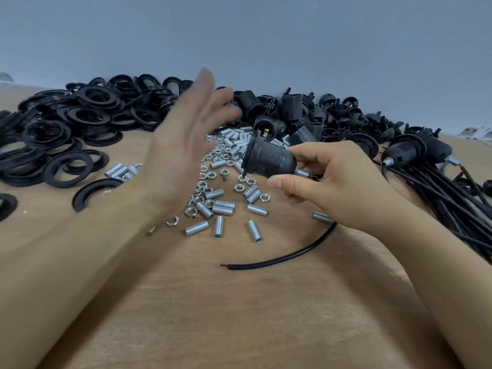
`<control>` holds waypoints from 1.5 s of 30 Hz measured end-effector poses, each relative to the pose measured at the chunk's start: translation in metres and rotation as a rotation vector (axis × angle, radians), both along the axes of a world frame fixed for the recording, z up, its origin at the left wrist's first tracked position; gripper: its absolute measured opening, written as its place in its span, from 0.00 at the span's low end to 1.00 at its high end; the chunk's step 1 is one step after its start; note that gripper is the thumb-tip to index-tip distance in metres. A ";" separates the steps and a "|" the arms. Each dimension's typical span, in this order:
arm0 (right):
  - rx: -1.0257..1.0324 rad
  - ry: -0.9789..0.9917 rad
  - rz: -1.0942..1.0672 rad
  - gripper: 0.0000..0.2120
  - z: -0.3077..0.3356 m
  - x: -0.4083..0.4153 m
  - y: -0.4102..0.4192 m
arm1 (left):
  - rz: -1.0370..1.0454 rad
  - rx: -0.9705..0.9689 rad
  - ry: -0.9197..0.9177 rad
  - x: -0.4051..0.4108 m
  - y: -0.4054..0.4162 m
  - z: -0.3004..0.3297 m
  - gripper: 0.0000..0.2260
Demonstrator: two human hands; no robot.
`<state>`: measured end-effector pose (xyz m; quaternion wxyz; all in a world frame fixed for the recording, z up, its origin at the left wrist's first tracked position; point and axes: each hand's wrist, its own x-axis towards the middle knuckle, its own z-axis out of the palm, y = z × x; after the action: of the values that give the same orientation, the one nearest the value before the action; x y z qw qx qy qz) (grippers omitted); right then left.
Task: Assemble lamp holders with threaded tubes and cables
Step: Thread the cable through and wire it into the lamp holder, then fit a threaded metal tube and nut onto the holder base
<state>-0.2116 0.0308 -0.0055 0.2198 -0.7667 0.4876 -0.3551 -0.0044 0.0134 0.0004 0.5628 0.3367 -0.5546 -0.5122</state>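
While the right hand grips a black lamp holder above the middle of the table, a threaded tube protrudes from its base and its cable trails toward the near edge. Left hand is raised, blurred, fingers straight, holding nothing. Loose tubes and nuts lie beneath; black rings crowd the far left corner

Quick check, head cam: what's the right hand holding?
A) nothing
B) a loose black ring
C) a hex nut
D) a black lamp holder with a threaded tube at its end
D: the right hand grips a black lamp holder with a short metal threaded tube sticking out by the fingers; the left hand is open and blurred beside it.
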 end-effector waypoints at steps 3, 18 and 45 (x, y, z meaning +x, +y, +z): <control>-0.007 0.012 -0.020 0.13 0.001 0.000 0.001 | 0.012 -0.070 0.269 -0.001 0.004 0.004 0.28; -0.290 0.111 -0.925 0.20 0.022 -0.070 -0.014 | 0.382 -0.194 -0.171 0.002 -0.009 -0.012 0.04; -0.319 0.400 -0.166 0.08 -0.002 0.002 -0.004 | 0.449 -0.184 -1.186 0.013 -0.015 -0.027 0.07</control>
<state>-0.2099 0.0268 -0.0077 -0.0344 -0.8041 0.5203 -0.2855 0.0082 -0.0014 -0.0266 0.2806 0.6210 -0.7295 -0.0590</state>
